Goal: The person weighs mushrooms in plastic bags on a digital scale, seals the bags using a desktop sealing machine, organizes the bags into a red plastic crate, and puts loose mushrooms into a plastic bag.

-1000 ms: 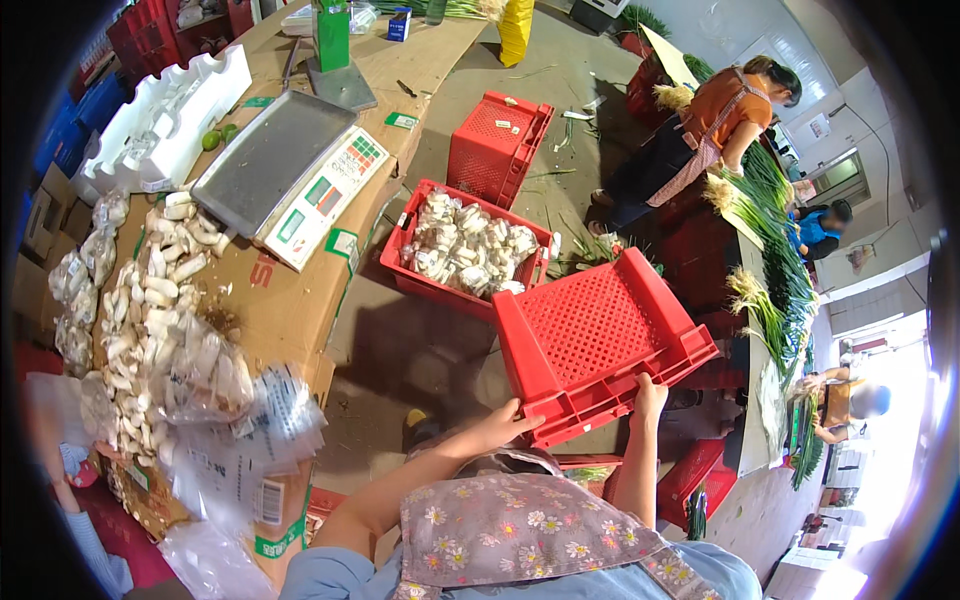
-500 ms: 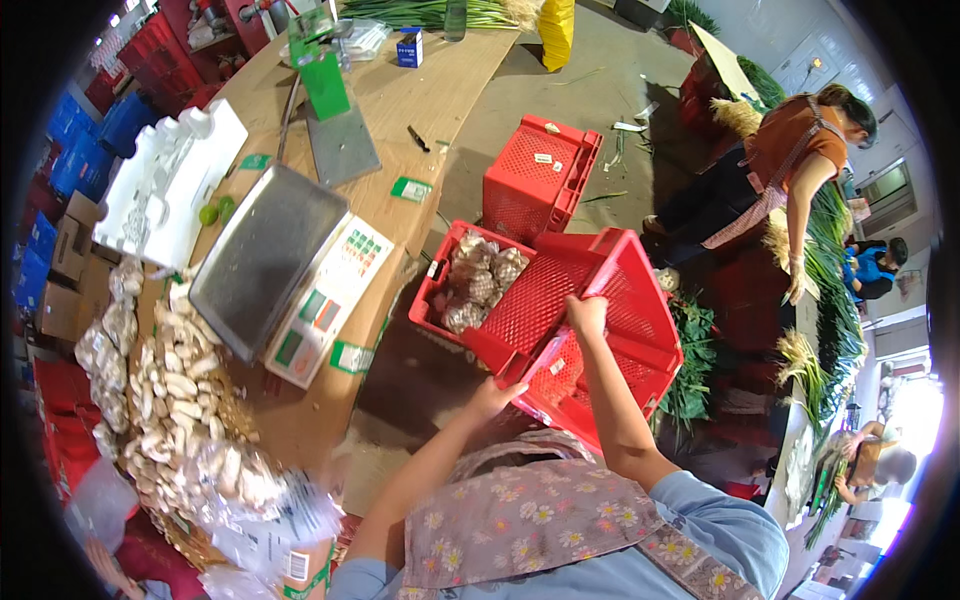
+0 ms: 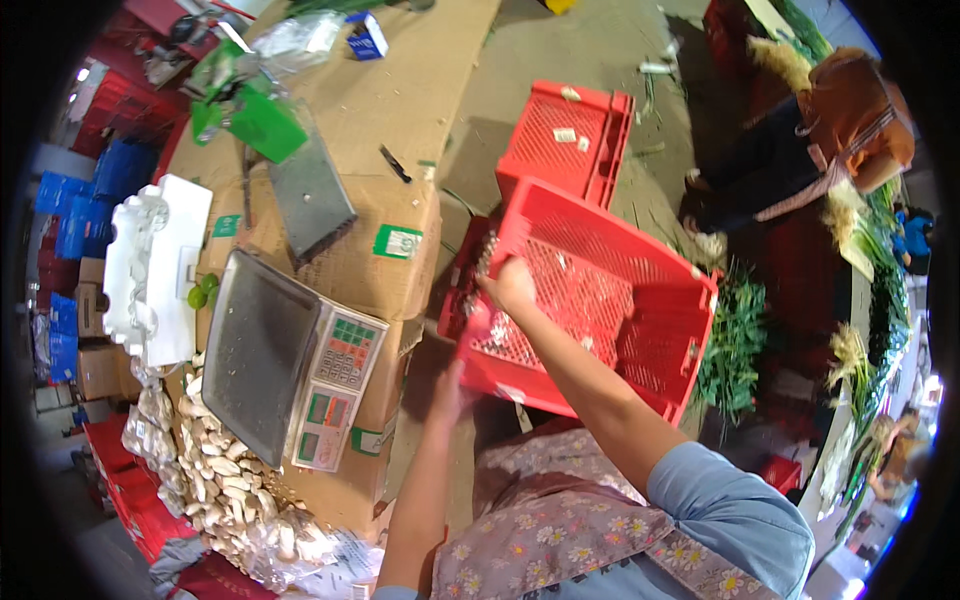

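A red plastic crate (image 3: pixel 640 290) with perforated walls is tilted in front of me, its hollow inside facing up. My right hand (image 3: pixel 510 287) grips its left rim. My left hand (image 3: pixel 458 380), smeared by motion, is at the same rim closer to my body and seems closed on it. Just beyond the rim, a second red crate (image 3: pixel 447 305) is mostly covered by the held one. A strip of its netted pale contents (image 3: pixel 487 255) shows past the edge; their kind is unclear here.
Farther off stands another red crate (image 3: pixel 560 135). On the cardboard-topped table (image 3: pixel 420 90) at left are a scale (image 3: pixel 265 350), a knife (image 3: pixel 396 163), a green device (image 3: pixel 265 122) and a heap of pale mushrooms (image 3: pixel 225 465). Leafy greens (image 3: pixel 735 350) and a co-worker (image 3: pixel 845 125) are at right.
The held crate has rolled over so its inside faces up, and it now covers most of the crate below. Both hands moved with it. My view has shifted too.
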Demonstrator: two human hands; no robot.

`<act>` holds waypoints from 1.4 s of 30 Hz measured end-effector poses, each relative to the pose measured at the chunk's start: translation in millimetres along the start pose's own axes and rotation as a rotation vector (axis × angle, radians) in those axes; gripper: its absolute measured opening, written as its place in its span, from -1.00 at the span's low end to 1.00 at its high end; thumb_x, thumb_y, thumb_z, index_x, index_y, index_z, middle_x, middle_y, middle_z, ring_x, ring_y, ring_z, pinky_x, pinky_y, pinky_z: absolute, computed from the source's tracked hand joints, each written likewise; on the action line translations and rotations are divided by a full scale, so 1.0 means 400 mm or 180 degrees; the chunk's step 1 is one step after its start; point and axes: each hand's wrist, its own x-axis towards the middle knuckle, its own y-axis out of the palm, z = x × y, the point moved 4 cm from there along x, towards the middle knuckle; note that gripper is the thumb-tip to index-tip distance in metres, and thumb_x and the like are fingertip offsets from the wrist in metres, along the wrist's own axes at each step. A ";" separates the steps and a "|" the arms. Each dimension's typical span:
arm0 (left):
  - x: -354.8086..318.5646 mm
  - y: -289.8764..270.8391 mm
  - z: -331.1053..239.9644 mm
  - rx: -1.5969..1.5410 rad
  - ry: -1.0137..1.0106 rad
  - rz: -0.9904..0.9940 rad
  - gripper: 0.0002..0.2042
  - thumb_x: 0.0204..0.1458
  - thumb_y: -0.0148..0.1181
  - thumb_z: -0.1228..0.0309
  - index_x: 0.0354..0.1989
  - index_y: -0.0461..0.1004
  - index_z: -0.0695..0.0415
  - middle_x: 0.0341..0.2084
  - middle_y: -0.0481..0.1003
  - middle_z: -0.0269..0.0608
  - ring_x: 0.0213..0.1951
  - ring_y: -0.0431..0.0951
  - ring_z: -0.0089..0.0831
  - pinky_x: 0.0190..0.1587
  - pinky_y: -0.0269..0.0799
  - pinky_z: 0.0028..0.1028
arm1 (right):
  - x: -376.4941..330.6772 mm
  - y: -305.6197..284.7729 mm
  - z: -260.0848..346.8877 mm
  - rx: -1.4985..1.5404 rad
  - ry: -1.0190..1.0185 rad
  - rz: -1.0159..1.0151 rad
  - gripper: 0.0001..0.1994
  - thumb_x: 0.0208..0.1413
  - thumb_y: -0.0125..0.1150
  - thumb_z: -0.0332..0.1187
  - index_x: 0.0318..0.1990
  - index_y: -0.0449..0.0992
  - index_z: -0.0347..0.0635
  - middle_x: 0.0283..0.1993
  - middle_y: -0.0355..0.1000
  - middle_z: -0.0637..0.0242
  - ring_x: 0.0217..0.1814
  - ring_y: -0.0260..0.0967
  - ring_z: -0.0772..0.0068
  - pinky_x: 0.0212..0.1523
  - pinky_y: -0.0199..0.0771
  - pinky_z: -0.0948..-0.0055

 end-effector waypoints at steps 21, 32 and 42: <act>0.280 -0.128 0.088 -0.0873 -0.0275 -0.1128 -0.57 -0.06 -0.05 0.78 -0.01 0.31 0.09 -0.06 0.39 -0.06 0.01 0.42 -0.06 0.02 0.32 0.19 | -0.153 -0.096 -1.158 0.0213 0.1956 -0.1695 -0.54 0.13 0.02 -0.03 -0.15 0.34 -0.35 -0.21 0.43 -0.18 -0.14 0.39 -0.23 -0.13 0.38 0.04; 0.284 -0.148 0.102 -0.0657 -0.0475 -0.1033 -0.48 -0.06 -0.04 0.80 0.08 0.24 0.02 0.03 0.33 -0.11 0.05 0.37 -0.04 0.00 0.28 0.28 | -0.127 -0.108 -1.094 -0.0166 0.2233 -0.1709 -0.71 0.23 -0.09 -0.17 -0.21 0.23 -0.26 -0.33 0.44 -0.16 -0.25 0.41 -0.21 -0.26 0.36 -0.06; 0.288 -0.143 0.086 0.0200 -0.1326 -0.0725 -0.61 0.15 0.00 0.28 0.13 0.21 0.14 0.12 0.28 0.04 0.11 0.32 0.08 0.13 0.23 0.15 | -0.141 -0.135 -1.113 0.0716 0.2402 -0.1184 -0.63 0.17 -0.01 -0.14 -0.06 0.22 -0.25 -0.11 0.40 -0.17 -0.06 0.38 -0.20 -0.08 0.35 -0.07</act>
